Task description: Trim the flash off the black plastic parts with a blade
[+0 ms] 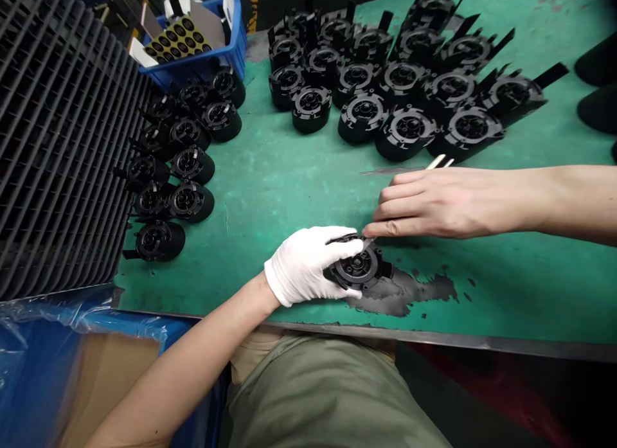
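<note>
My left hand [313, 265], in a white glove, is closed around a round black plastic housing [357, 265] near the table's front edge. The housing's open ringed face is turned up towards me, and the glove's thumb lies over its upper rim. My bare right hand [414, 207] is closed on a slim tool [436, 162] with two pale ends poking out behind the knuckles. Its thin metallic tip touches or nearly touches the rim beside my left thumb. Most of the tool is hidden inside the fingers, so its exact kind does not show.
Many similar black housings [364, 110] stand at the back of the green table [270, 184]. More housings [190, 200] are grouped at the left, beside a stack of black grids [62, 139]. A blue bin [202, 69] holds sticker sheets. A plastic-lined blue box [38, 371] sits lower left.
</note>
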Motion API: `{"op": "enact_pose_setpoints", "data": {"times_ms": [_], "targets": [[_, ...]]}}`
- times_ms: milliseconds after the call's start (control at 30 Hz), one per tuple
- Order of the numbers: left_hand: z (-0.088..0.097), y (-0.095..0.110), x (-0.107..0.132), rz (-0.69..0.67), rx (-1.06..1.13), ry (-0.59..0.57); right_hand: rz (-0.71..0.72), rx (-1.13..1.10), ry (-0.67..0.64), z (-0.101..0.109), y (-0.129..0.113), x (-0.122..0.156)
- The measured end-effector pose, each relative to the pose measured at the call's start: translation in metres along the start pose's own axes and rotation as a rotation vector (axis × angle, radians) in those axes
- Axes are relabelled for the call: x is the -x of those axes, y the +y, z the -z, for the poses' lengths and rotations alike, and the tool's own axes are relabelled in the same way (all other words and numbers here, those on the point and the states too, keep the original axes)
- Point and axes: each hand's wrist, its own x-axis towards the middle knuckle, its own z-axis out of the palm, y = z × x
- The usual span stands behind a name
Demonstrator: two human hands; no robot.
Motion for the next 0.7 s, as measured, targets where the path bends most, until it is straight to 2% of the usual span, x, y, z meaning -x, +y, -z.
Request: {"op": "enact_pose_setpoints", "data": {"times_ms": [367,600,700], "targets": [[0.001,-0.002,-0.003,-0.016,0.052,0.011,0.004,-0.085,-0.178,0.014,0.017,-0.013],[0.003,-0.001,-0.003,0.023,0.04,-0.017,-0.023,-0.314,-0.101,0.021,0.023,-0.022],[0.003,0.0,-0.003,-0.018,0.043,0.012,-0.056,-0.313,-0.155,0.021,0.023,-0.02]]}}
